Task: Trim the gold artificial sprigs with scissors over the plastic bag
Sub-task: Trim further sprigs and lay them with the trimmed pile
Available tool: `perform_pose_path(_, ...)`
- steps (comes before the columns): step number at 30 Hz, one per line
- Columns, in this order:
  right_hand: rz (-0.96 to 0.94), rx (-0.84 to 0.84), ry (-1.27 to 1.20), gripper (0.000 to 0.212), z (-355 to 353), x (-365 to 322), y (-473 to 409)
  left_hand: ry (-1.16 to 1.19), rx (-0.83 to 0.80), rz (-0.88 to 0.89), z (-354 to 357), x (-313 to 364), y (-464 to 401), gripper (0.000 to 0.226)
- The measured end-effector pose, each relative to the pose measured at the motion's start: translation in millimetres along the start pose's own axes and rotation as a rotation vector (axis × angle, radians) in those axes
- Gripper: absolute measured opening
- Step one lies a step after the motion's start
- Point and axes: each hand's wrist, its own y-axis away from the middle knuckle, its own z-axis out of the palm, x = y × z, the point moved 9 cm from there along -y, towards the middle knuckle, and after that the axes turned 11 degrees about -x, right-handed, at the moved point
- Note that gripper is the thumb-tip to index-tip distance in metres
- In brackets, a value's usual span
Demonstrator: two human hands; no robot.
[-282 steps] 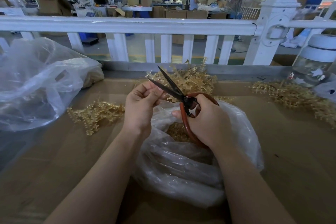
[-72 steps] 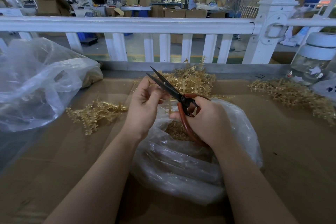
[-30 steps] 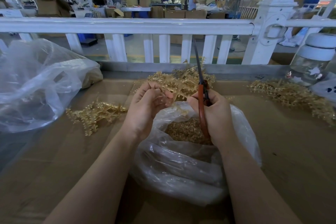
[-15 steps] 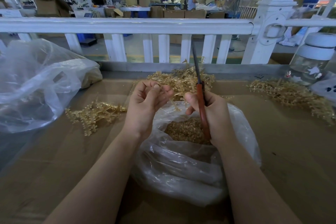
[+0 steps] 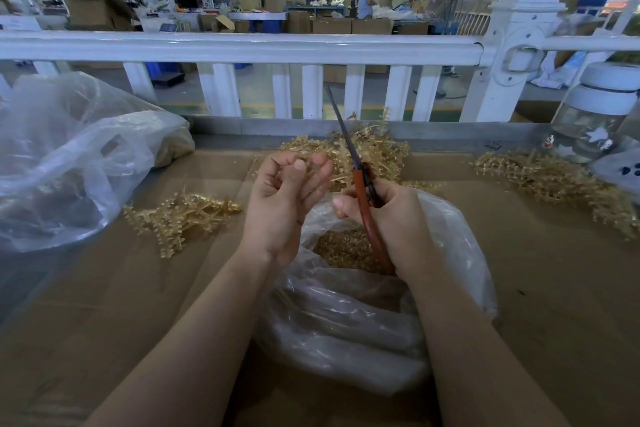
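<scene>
No readable writing. Two plastic bags: the centre bag (image 5: 363,315) holds gold trimmings; the bag at 9 o'clock (image 5: 69,163), contents unclear. Three gold sprig piles (image 5: 367,152) at 9, 12, 3 o'clock. Right hand (image 5: 398,218) grips the scissors (image 5: 360,180), blades together, above the centre bag. Left hand (image 5: 287,198) curled, pinching something small, unclear.

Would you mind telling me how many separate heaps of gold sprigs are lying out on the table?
3: one heap left of the hands, one behind them by the rail, one at the far right. More may be hidden inside the big clear bag on the left.
</scene>
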Motion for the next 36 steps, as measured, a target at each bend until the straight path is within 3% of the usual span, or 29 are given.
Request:
perform_pose_path(4, -0.022, 0.031, -0.035, 0.017, -4, 2, 0, -0.025, -0.051, -0.036, 7, -3, 1, 0.012)
perform_pose_path(12, -0.073, 0.01, -0.035, 0.019, -1, 6, -5, -0.086, -0.09, -0.096, 9, -2, 3, 0.019)
perform_pose_path(20, -0.124, 0.023, 0.047, 0.017, -3, 6, -6, -0.457, -0.007, -0.246, -16, -2, 3, 0.012)
perform_pose_path(23, -0.156, 0.046, 0.016, 0.021, -8, 5, -6, -0.554, -0.051, -0.341, -13, -10, 6, 0.004)
perform_pose_path(26, -0.178, 0.059, 0.011, 0.019, -11, 3, -6, -0.674, -0.148, -0.438, -8, -16, 9, 0.012)
perform_pose_path(31, -0.177, 0.099, -0.049, 0.017, -14, 2, -7, -0.521, -0.183, -0.537, -7, -20, 12, 0.02)
perform_pose_path(36, -0.186, 0.176, -0.078, 0.02, -22, -5, -2, -0.127, -0.07, -0.42, -10, -12, 7, 0.015)
